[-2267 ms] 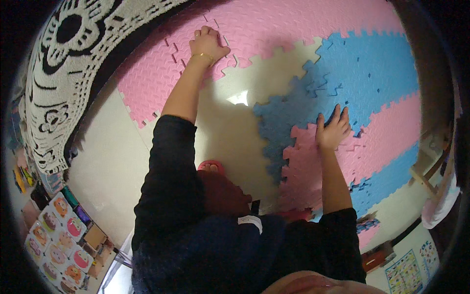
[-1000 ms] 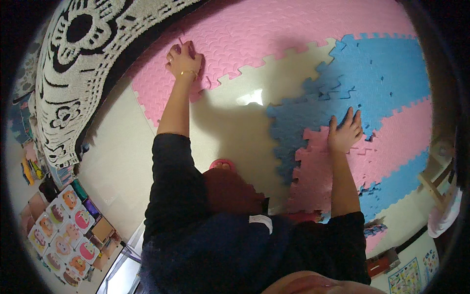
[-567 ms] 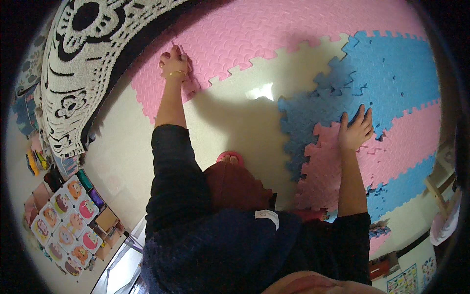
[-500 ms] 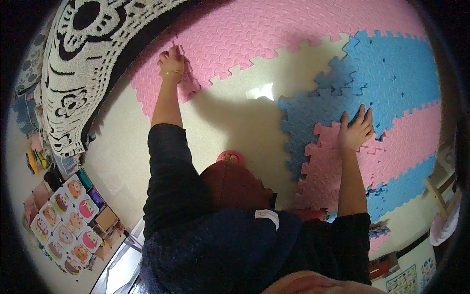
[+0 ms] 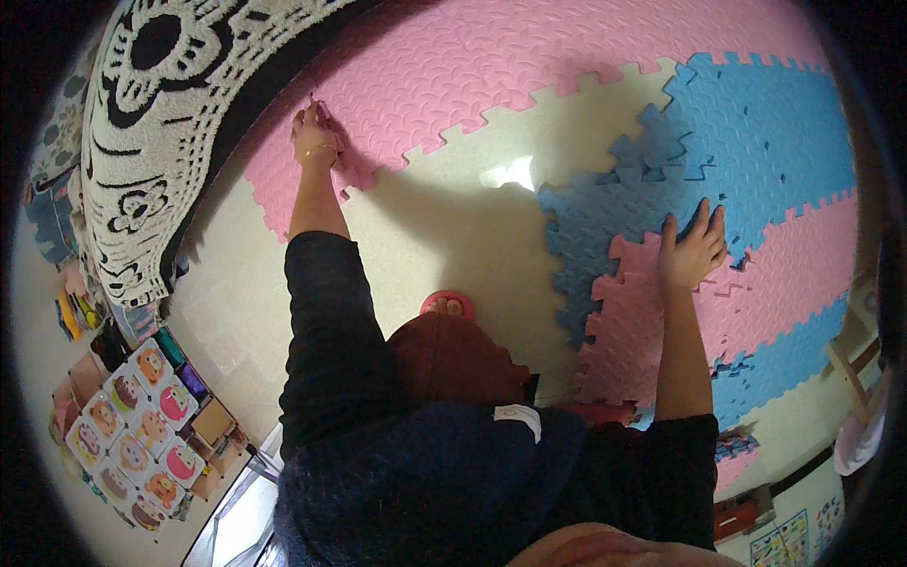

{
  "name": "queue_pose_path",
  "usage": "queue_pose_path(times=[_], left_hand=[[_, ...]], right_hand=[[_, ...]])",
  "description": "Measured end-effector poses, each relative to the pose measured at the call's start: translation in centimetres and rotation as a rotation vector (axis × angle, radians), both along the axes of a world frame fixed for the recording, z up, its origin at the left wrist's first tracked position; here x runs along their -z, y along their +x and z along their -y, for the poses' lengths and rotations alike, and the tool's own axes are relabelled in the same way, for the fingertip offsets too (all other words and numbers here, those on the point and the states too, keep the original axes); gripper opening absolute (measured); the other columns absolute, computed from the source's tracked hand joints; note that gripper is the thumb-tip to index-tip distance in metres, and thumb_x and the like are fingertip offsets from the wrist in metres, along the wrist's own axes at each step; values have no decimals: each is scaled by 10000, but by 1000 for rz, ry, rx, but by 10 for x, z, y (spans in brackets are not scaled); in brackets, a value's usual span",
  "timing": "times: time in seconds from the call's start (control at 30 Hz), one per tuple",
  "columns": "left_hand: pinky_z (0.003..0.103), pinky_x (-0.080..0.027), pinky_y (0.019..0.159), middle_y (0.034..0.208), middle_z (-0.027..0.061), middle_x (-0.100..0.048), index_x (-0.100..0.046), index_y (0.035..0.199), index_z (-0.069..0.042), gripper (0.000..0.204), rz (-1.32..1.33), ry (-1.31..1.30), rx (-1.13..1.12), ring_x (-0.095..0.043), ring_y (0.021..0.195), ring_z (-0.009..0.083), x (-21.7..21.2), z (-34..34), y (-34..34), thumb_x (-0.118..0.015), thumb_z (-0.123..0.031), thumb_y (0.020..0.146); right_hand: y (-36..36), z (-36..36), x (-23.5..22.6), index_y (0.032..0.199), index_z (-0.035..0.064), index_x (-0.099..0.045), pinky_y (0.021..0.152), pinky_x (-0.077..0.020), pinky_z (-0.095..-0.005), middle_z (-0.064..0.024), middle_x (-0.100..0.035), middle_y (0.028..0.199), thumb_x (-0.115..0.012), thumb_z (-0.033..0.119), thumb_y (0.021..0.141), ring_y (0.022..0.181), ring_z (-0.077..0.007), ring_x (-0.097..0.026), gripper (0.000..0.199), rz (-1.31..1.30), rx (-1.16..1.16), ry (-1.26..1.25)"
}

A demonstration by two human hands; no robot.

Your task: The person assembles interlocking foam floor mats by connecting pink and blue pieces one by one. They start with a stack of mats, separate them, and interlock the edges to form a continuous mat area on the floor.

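My left hand (image 5: 314, 140) presses on the left part of a pink foam mat (image 5: 453, 80), its fingers stretched over a seam between two tiles. A thin bracelet circles that wrist. Beyond my fingertips a short dark line of the seam shows. My right hand (image 5: 694, 250) rests with spread fingers where a blue foam mat (image 5: 756, 142) borders a pink foam mat (image 5: 633, 307). These right-hand tiles overlap in uneven layers, and their toothed edges face the bare floor (image 5: 453, 227). Nothing is held in my right hand; what lies under my left palm is hidden.
A black-and-white patterned cover (image 5: 142, 161) hangs along the left, bordering the pink mat. My foot in a red slipper (image 5: 448, 304) stands on the floor. Boxes with cartoon-face panels (image 5: 137, 435) stand at lower left. A wooden frame (image 5: 846, 378) is at the right edge.
My left hand has slid a little left and nearer along the pink seam, and its fingers lie flatter. The gap beside it looks narrower. My right hand stays in place on the mats.
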State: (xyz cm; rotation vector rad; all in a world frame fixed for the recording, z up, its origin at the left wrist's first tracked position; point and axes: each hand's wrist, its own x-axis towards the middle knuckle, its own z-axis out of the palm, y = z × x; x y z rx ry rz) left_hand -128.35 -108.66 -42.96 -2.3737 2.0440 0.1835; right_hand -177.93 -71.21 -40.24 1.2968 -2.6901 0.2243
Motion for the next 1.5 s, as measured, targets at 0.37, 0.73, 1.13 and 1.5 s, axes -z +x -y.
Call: queue_pose_path(times=[0.37, 0.73, 1.13, 1.5], left_hand=[[452, -438, 932, 1363, 19, -364, -462, 1267, -340, 465, 93, 36, -161, -381, 1238, 286, -16, -27, -2, -560, -218, 829], [475, -447, 915, 1356, 59, -366, -468, 1255, -321, 430, 89, 12, -76, -390, 1229, 310, -13, -16, -1, -551, -245, 840], [499, -440, 915, 1365, 63, -386, -475, 1257, -280, 441, 124, 75, -1, -407, 1232, 326, -12, -4, 1, -494, -155, 834], [420, -450, 941, 1336, 22, -443, -389, 1344, -263, 529, 131, 141, -24, -468, 1192, 279, 18, 6, -16, -523, -192, 837]], right_hand=[[2, 0, -3, 1349, 153, -413, 1039, -212, -516, -136, -357, 1415, -556, 487, 814, 1260, -325, -361, 647, 0, 4, 17], [-4, -1, -1, 1362, 159, -395, 1042, -191, -531, -140, -337, 1427, -543, 481, 818, 1284, -325, -330, 649, 6, -2, -2], [-1, -4, 4, 1373, 154, -379, 1052, -169, -514, -156, -307, 1442, -521, 477, 846, 1304, -317, -306, 634, 11, -28, 12], [-11, -7, -4, 1372, 154, -380, 1047, -179, -524, -137, -322, 1435, -508, 492, 850, 1302, -313, -308, 635, -17, -28, 11]])
